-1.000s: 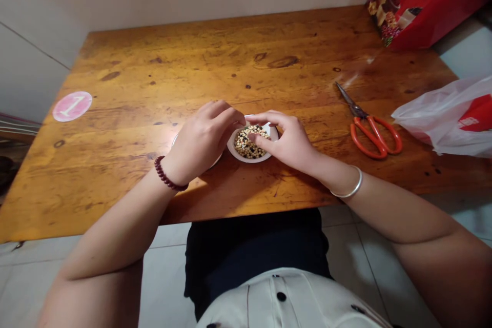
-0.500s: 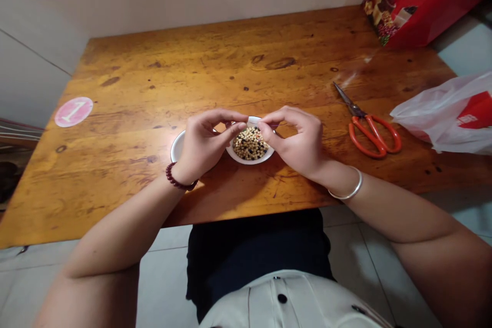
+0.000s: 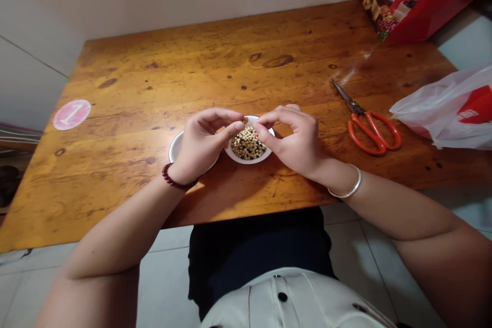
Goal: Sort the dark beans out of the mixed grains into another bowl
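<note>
Above a white bowl (image 3: 254, 162) of small pale and dark beads (image 3: 249, 146), both hands hang with their fingertips close together. My left hand (image 3: 203, 138) is in a pinch, thumb against index finger, and a tiny brownish thing may show at the tips. It covers much of a second white bowl (image 3: 176, 147), whose contents I cannot see. On the bowl's right side, my right hand (image 3: 294, 136) also pinches thumb to index finger. What it holds, if anything, is too small to make out. A few reddish specks lie among the beads.
Orange-handled scissors (image 3: 373, 128) lie to the right on the wooden table (image 3: 172, 77). Beyond them is a white plastic bag (image 3: 438, 105), with a red bag (image 3: 426, 5) at the back right. A round pink label (image 3: 72, 115) marked 1 is at the left.
The fingers of my right hand have curled in slightly and shifted a little left. My left hand has barely moved, and the view has tilted slightly.
</note>
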A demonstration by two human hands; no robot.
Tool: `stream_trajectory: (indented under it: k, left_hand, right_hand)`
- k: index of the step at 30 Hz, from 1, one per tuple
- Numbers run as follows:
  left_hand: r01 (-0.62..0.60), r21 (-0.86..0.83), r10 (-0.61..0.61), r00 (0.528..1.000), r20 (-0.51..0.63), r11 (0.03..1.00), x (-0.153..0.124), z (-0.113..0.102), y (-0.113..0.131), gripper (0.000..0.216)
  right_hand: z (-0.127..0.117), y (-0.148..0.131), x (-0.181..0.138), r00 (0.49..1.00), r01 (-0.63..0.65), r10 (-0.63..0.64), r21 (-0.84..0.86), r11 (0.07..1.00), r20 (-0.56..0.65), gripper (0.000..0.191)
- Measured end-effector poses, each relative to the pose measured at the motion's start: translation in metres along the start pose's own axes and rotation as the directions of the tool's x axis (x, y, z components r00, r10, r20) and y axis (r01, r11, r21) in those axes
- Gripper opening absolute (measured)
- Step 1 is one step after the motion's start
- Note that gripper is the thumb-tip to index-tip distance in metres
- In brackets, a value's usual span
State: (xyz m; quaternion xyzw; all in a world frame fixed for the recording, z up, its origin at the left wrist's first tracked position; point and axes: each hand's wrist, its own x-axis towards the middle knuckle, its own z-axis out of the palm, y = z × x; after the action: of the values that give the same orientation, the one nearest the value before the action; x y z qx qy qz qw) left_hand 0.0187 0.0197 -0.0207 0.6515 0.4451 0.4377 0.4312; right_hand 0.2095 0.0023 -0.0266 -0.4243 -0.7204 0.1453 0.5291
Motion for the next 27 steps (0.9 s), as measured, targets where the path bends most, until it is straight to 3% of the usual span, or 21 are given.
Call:
stream_trajectory:
  k: [11,27]
  left_hand:
    - [0.168,-0.324,-0.143,0.985,0.099,0.931,0.0011,0.0038,-0.0006,0.032]
    - [0.157,-0.322,-0.122,0.984,0.129,0.933,0.0022,0.003,-0.0034,0.029]
  right_hand:
    - [0.0011,-0.0001,-0.0016,0.996,0.054,-0.054,0.001,0.999,-0.065,0.011]
    - [-0.0006,-0.0018,-0.001,0.996,0.066,-0.067,-0.024,0.998,-0.061,0.015]
